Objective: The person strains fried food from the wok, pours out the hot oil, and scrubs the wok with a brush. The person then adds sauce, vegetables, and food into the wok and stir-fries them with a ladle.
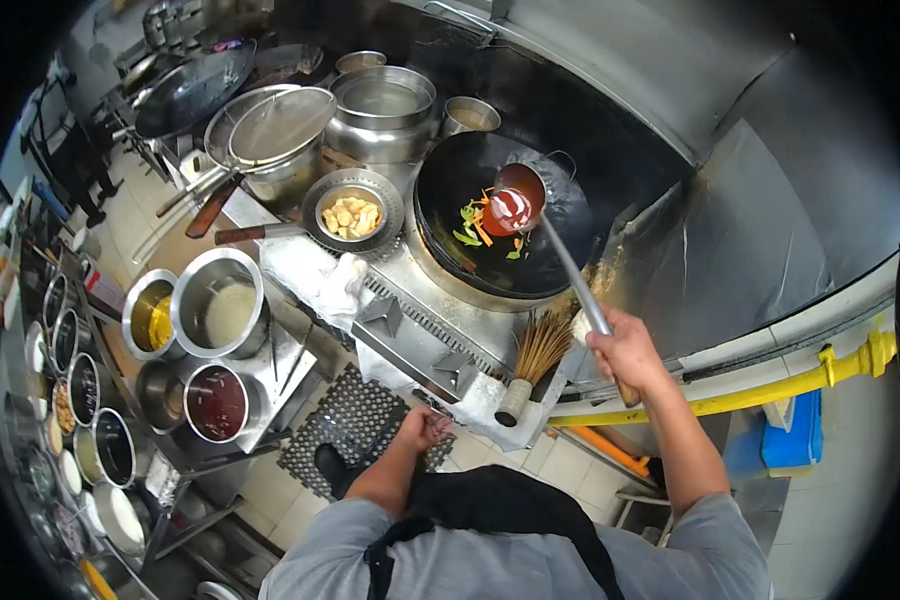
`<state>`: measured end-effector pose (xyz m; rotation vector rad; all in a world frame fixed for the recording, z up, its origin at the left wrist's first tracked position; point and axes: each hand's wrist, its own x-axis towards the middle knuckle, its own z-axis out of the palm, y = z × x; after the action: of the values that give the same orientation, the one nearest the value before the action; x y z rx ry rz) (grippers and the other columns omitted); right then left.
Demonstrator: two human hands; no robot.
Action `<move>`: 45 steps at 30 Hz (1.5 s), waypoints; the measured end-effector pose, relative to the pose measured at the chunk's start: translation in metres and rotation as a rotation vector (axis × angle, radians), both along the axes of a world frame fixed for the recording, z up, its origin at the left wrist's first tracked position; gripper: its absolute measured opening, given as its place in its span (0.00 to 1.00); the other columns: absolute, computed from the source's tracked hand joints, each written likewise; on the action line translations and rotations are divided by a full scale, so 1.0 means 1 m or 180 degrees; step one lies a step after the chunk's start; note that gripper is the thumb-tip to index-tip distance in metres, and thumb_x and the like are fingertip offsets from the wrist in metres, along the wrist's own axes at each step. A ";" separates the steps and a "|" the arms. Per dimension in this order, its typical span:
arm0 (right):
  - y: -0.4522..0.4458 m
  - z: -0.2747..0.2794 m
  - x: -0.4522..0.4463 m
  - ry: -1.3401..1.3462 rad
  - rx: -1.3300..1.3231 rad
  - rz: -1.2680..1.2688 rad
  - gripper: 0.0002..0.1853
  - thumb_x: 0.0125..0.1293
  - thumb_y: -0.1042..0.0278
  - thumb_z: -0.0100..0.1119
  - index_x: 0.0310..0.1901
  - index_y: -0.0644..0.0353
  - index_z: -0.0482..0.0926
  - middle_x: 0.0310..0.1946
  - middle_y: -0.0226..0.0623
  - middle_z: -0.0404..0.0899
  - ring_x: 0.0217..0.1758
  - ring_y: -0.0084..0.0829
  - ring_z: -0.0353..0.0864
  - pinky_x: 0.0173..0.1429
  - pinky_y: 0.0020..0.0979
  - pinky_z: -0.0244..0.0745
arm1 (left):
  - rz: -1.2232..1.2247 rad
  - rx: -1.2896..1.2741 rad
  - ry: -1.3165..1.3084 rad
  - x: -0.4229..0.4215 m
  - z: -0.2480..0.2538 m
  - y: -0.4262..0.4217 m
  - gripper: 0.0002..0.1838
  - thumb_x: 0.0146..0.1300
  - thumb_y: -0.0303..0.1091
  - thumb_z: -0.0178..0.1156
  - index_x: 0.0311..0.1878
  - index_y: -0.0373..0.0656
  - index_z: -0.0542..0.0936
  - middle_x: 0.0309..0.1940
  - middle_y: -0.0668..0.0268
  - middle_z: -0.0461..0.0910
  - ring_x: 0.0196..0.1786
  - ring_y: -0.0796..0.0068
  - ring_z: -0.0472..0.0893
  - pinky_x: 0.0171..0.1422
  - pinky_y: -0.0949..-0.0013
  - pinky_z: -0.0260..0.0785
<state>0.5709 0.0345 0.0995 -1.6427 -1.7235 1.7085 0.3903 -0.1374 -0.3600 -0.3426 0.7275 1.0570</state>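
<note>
My right hand (625, 352) is wrapped round the handle of a long metal ladle (575, 270). Red sauce (513, 208) fills the ladle's bowl, which hangs tilted over a black wok (560, 245). Sliced orange and green vegetables (475, 222) lie in the wok beside the bowl. My left hand (425, 428) hangs low by the stove's front edge, holding nothing I can make out, fingers partly curled and apart. A bowl of pale yellow pieces (351, 216) sits on a perforated ladle left of the wok.
A bamboo brush (540, 350) stands at the stove's front edge. Pots and a strainer (283, 125) are behind at left. A pot of red sauce (216, 402) and a pot of yellow liquid (153, 314) stand on the left counter. A yellow pipe (770, 385) runs at right.
</note>
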 end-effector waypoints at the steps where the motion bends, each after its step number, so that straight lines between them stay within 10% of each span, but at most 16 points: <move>1: 0.013 -0.011 0.010 -0.0435 0.0635 0.0052 0.28 0.61 0.74 0.56 0.64 0.64 0.65 0.27 0.33 0.75 0.17 0.22 0.71 0.22 0.26 0.68 | -0.0142 0.0303 -0.0267 -0.016 0.030 -0.015 0.19 0.52 0.41 0.54 0.46 0.44 0.75 0.44 0.62 0.79 0.52 0.63 0.76 0.60 0.51 0.62; 4: 0.033 0.003 0.038 -0.0805 0.2174 0.0249 0.27 0.58 0.74 0.58 0.61 0.67 0.68 0.35 0.39 0.78 0.22 0.26 0.76 0.29 0.27 0.72 | -0.0450 -0.0034 0.0390 -0.071 0.078 -0.074 0.29 0.57 0.44 0.51 0.60 0.40 0.68 0.58 0.60 0.73 0.59 0.60 0.73 0.68 0.49 0.57; 7: 0.025 0.043 0.047 -0.0639 0.2849 0.0335 0.28 0.58 0.75 0.58 0.63 0.67 0.67 0.38 0.39 0.78 0.23 0.23 0.75 0.28 0.26 0.70 | -0.0541 -0.0882 0.1721 -0.127 0.126 -0.105 0.19 0.60 0.40 0.52 0.51 0.39 0.74 0.44 0.61 0.80 0.46 0.64 0.78 0.53 0.55 0.68; 9: 0.010 0.072 0.037 -0.0010 0.1404 -0.0441 0.29 0.60 0.76 0.56 0.64 0.66 0.65 0.38 0.39 0.78 0.20 0.22 0.73 0.24 0.23 0.65 | -0.0397 -0.0372 0.2445 -0.180 0.113 -0.095 0.11 0.60 0.37 0.52 0.37 0.39 0.78 0.28 0.63 0.78 0.30 0.70 0.78 0.30 0.66 0.70; 14: 0.029 -0.007 0.037 0.2142 -0.0767 -0.1080 0.30 0.62 0.75 0.57 0.66 0.48 0.63 0.18 0.26 0.64 0.09 0.16 0.58 0.10 0.24 0.56 | -0.0288 0.0492 0.4899 -0.260 0.245 0.040 0.17 0.56 0.36 0.63 0.42 0.32 0.78 0.30 0.61 0.80 0.32 0.75 0.77 0.37 0.71 0.70; 16: 0.026 -0.068 0.008 -0.0071 0.0983 -0.0551 0.29 0.61 0.76 0.56 0.65 0.58 0.64 0.30 0.35 0.76 0.21 0.23 0.73 0.25 0.24 0.70 | -0.0355 0.0294 0.5838 -0.296 0.247 0.100 0.27 0.54 0.42 0.63 0.50 0.28 0.76 0.38 0.46 0.82 0.44 0.57 0.82 0.49 0.62 0.72; 19: 0.019 -0.125 -0.004 -0.0674 0.2111 -0.0288 0.30 0.61 0.79 0.55 0.66 0.58 0.64 0.28 0.30 0.71 0.20 0.20 0.68 0.24 0.23 0.65 | -0.0788 0.0093 0.6797 -0.329 0.257 0.179 0.24 0.56 0.41 0.59 0.50 0.30 0.77 0.43 0.41 0.79 0.48 0.45 0.79 0.55 0.56 0.71; 25: -0.012 -0.055 -0.037 0.0136 0.0533 -0.1279 0.30 0.61 0.78 0.57 0.66 0.58 0.64 0.24 0.27 0.71 0.19 0.17 0.69 0.22 0.22 0.65 | -0.2607 0.0016 0.7058 -0.372 0.184 0.269 0.10 0.56 0.31 0.56 0.35 0.37 0.84 0.39 0.48 0.82 0.46 0.52 0.82 0.49 0.56 0.75; 37: -0.031 -0.028 -0.033 0.1046 0.0075 -0.1774 0.34 0.60 0.84 0.55 0.69 0.54 0.60 0.19 0.25 0.66 0.12 0.17 0.62 0.15 0.23 0.61 | 0.0443 0.0648 0.4705 -0.355 0.272 0.257 0.16 0.57 0.32 0.50 0.33 0.24 0.78 0.26 0.51 0.80 0.23 0.63 0.79 0.24 0.61 0.75; 41: -0.028 -0.058 -0.021 0.0877 0.0371 -0.1763 0.34 0.60 0.84 0.55 0.69 0.54 0.62 0.19 0.25 0.66 0.12 0.17 0.63 0.15 0.22 0.62 | -0.0267 0.1267 0.5886 -0.318 0.360 0.291 0.15 0.56 0.35 0.52 0.32 0.29 0.80 0.21 0.53 0.80 0.24 0.60 0.80 0.32 0.58 0.72; 45: -0.015 -0.078 -0.031 0.0846 0.0409 -0.1592 0.37 0.59 0.78 0.59 0.71 0.52 0.57 0.22 0.27 0.70 0.16 0.18 0.68 0.18 0.24 0.67 | -0.1215 0.2126 0.7275 -0.257 0.344 0.371 0.15 0.57 0.39 0.55 0.33 0.35 0.82 0.34 0.44 0.80 0.39 0.43 0.79 0.46 0.50 0.71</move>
<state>0.5396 0.0192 0.0213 -1.5388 -1.1516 1.4607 0.1335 0.2336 -0.0165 1.8702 2.1166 0.8497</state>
